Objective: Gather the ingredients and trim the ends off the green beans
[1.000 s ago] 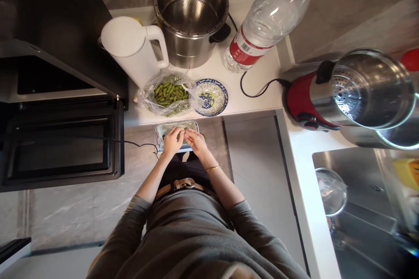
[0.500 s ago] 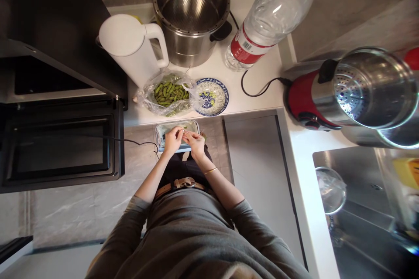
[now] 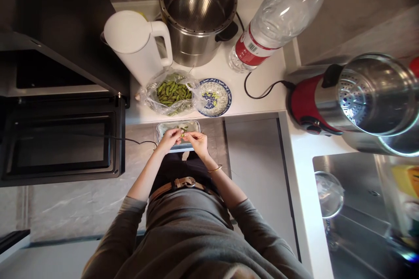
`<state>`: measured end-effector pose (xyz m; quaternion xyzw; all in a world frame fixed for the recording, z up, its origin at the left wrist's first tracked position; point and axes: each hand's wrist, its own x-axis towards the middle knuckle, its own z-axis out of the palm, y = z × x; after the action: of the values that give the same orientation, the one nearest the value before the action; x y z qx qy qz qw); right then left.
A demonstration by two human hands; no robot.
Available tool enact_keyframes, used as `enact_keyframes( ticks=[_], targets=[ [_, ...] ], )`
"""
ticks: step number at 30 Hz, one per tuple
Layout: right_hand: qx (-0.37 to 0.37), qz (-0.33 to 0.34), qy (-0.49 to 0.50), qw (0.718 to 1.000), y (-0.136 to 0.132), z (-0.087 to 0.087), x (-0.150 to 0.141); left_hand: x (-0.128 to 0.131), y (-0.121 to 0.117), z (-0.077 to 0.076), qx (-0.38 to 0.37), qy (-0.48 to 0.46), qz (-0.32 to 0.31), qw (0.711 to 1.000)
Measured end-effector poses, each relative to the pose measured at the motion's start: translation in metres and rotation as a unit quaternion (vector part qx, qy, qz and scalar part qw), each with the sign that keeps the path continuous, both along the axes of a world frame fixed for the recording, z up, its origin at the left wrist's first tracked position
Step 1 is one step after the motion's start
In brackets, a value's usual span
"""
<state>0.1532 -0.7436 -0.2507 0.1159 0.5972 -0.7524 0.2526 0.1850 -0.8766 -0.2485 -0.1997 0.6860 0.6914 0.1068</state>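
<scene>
Between the fingertips of both hands is a small green edamame pod [image 3: 182, 134], partly covered by the fingers. My left hand [image 3: 169, 139] pinches it from the left, and my right hand [image 3: 198, 141] pinches from the right, with a thin bracelet on that wrist. Below them is a clear rectangular bin [image 3: 160, 127] with some green bits inside. On the counter just beyond, an open plastic bag [image 3: 151, 101] is full of edamame pods [image 3: 173, 92]. Touching its right side, a blue-and-white plate [image 3: 225, 96] carries several shelled green beans [image 3: 211, 97].
Behind the bag stand a white pitcher [image 3: 127, 35] and a steel pot [image 3: 193, 45]. A large water bottle [image 3: 262, 39] and a red-based steel appliance [image 3: 304, 100] are to the right, near the sink [image 3: 356, 226]. An open black oven door [image 3: 62, 144] juts out at left.
My hands have moved slightly apart, and a green pod now shows between the fingertips. The view has shifted a little, so the counter items appear further right.
</scene>
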Motion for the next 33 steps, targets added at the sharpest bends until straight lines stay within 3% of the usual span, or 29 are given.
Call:
enact_keyframes(
  ticks=[3, 6, 15, 23, 26, 29, 31, 33],
  targets=[
    [-0.056, -0.071, -0.052, 0.995, -0.009, -0.004, 0.000, 0.000, 0.017, -0.003, -0.229, 0.068, 0.072, 0.968],
    [-0.096, -0.097, -0.100, 0.986, -0.015, -0.007, 0.000, 0.000, 0.027, -0.006, -0.339, 0.099, 0.085, 0.932],
    [-0.104, -0.067, -0.130, 0.984, -0.011, -0.005, 0.001, 0.001, 0.018, -0.010, -0.323, 0.045, 0.088, 0.941],
    [-0.182, -0.038, -0.220, 0.958, -0.010, -0.014, -0.004, 0.008, 0.022, -0.019, -0.380, 0.172, 0.070, 0.906],
    [-0.190, -0.016, -0.231, 0.954, -0.009, -0.011, -0.005, 0.005, 0.021, -0.022, -0.307, 0.155, 0.149, 0.927],
    [-0.183, 0.010, -0.225, 0.957, -0.009, -0.008, -0.002, 0.000, 0.024, -0.026, -0.098, 0.084, 0.232, 0.964],
    [-0.180, 0.028, -0.204, 0.962, -0.010, -0.008, 0.001, -0.002, 0.028, -0.030, 0.043, 0.031, 0.255, 0.965],
    [-0.176, 0.035, -0.176, 0.968, -0.011, -0.010, 0.004, -0.001, 0.033, -0.033, 0.114, 0.005, 0.266, 0.957]
  ],
)
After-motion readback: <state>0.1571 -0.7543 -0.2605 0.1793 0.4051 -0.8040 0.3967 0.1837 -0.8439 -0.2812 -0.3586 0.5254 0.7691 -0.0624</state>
